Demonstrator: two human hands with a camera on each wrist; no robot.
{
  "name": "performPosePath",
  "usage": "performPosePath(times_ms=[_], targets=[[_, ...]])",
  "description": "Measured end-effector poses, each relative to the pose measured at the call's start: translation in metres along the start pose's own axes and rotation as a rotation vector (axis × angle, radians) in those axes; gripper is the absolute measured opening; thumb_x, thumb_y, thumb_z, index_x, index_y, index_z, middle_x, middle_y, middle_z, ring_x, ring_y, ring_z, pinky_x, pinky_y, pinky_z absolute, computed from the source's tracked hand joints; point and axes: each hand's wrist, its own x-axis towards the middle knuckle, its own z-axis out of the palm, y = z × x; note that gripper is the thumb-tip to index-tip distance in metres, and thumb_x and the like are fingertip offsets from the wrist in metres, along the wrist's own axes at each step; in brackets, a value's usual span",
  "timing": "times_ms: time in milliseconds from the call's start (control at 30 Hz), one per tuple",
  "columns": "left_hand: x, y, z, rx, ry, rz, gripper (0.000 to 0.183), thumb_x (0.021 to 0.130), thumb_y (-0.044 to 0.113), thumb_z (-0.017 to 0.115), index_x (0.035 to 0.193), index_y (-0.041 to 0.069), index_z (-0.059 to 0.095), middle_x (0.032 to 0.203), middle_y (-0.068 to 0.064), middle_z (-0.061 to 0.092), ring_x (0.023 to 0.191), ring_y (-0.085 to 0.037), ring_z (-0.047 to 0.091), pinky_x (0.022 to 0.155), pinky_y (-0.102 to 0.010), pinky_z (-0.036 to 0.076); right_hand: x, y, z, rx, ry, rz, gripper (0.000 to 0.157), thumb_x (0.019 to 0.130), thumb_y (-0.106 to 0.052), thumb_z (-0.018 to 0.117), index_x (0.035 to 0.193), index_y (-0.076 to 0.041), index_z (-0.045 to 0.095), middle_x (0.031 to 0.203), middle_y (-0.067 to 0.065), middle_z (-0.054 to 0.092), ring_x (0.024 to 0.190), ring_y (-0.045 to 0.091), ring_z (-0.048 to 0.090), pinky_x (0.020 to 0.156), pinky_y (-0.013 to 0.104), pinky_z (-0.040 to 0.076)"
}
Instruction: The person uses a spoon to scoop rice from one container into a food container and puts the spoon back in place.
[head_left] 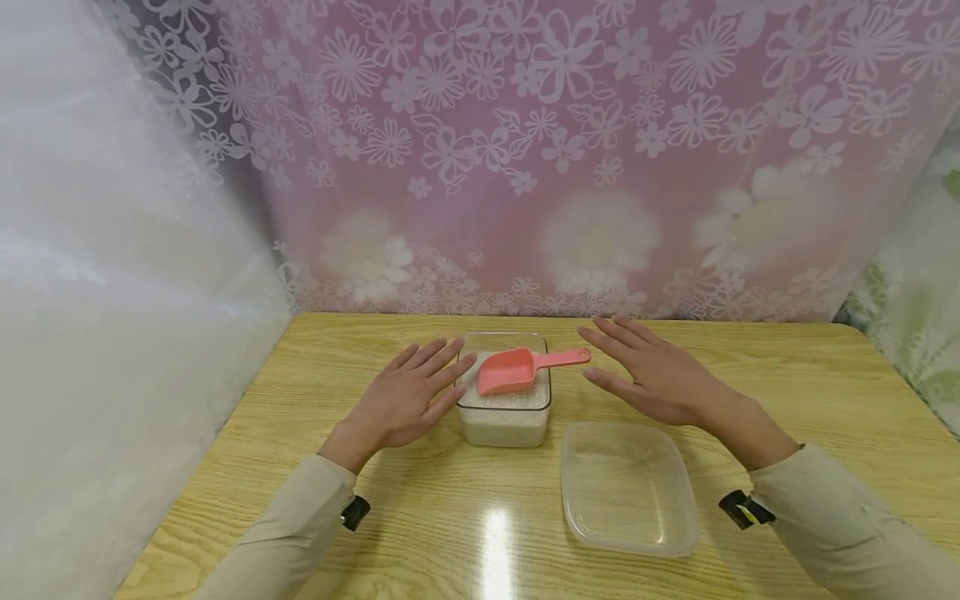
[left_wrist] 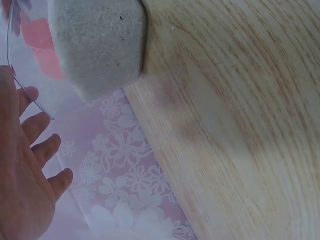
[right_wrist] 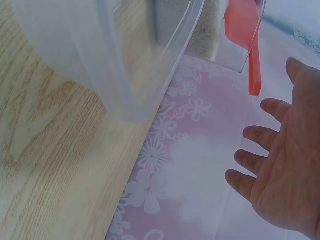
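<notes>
A clear square container (head_left: 504, 427) of white, rice-like grains (left_wrist: 100, 45) stands near the middle of the table. On the grains lies a pink scoop (head_left: 510, 371), its handle sticking out over the right rim. My left hand (head_left: 405, 396), fingers extended, is at the container's left side; whether it touches the wall I cannot tell. Just right of the scoop's handle (right_wrist: 255, 75) hovers my right hand (head_left: 660, 375), fingers straight, holding nothing. In front of that hand sits a translucent plastic box (head_left: 628, 492) without a lid, with nothing visible inside.
The wooden table (head_left: 315, 517) reaches back to a pink floral curtain (head_left: 480, 208). A whitish sheet (head_left: 135, 292) hangs along the left side, and another with green leaf shapes (head_left: 907, 292) is at the right.
</notes>
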Motion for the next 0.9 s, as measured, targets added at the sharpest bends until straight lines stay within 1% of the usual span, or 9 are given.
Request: performPosePath(times_ms=[200, 367, 567, 700, 900], targets=[[0.000, 0.001, -0.001, 0.008, -0.013, -0.008, 0.053, 0.104, 0.044, 0.027, 0.152, 0.023, 0.028, 0.157, 0.000, 0.018, 0.143, -0.022, 0.019, 0.113, -0.045, 0.018, 0.002, -0.001, 0.002, 0.009, 0.000, -0.010, 0.063, 0.100, -0.051, 0.039, 0.154, -0.021, 0.024, 0.158, 0.011, 0.016, 0.142, 0.038, 0.014, 0.106, 0.061, 0.021], [0.001, 0.001, 0.002, 0.000, -0.019, -0.015, 0.053, 0.104, 0.045, 0.026, 0.153, 0.023, 0.025, 0.157, 0.000, 0.017, 0.143, -0.022, 0.018, 0.113, -0.045, 0.018, 0.002, -0.002, 0.002, 0.016, 0.001, -0.009, 0.063, 0.101, -0.051, 0.039, 0.154, -0.020, 0.024, 0.157, 0.011, 0.017, 0.142, 0.038, 0.014, 0.107, 0.061, 0.020], [0.000, 0.002, 0.004, -0.018, -0.008, -0.020, 0.053, 0.104, 0.044, 0.026, 0.153, 0.023, 0.026, 0.157, -0.002, 0.021, 0.143, -0.022, 0.018, 0.113, -0.046, 0.018, 0.004, -0.005, 0.000, 0.025, 0.003, 0.003, 0.064, 0.100, -0.051, 0.038, 0.154, -0.020, 0.025, 0.157, 0.012, 0.019, 0.141, 0.038, 0.015, 0.107, 0.061, 0.020], [0.000, 0.002, 0.005, -0.025, 0.006, -0.015, 0.052, 0.104, 0.043, 0.027, 0.152, 0.023, 0.028, 0.156, -0.003, 0.023, 0.142, -0.024, 0.021, 0.113, -0.047, 0.019, 0.006, -0.007, -0.002, 0.056, -0.001, 0.020, 0.063, 0.101, -0.051, 0.037, 0.154, -0.020, 0.025, 0.156, 0.012, 0.021, 0.141, 0.039, 0.016, 0.105, 0.063, 0.020], [-0.001, 0.002, 0.006, -0.053, 0.009, -0.026, 0.052, 0.105, 0.043, 0.026, 0.152, 0.022, 0.028, 0.157, -0.001, 0.021, 0.142, -0.023, 0.021, 0.114, -0.045, 0.017, 0.011, -0.008, -0.003, 0.146, -0.004, 0.046, 0.062, 0.102, -0.051, 0.034, 0.153, -0.019, 0.025, 0.155, 0.013, 0.024, 0.140, 0.039, 0.019, 0.103, 0.065, 0.023]])
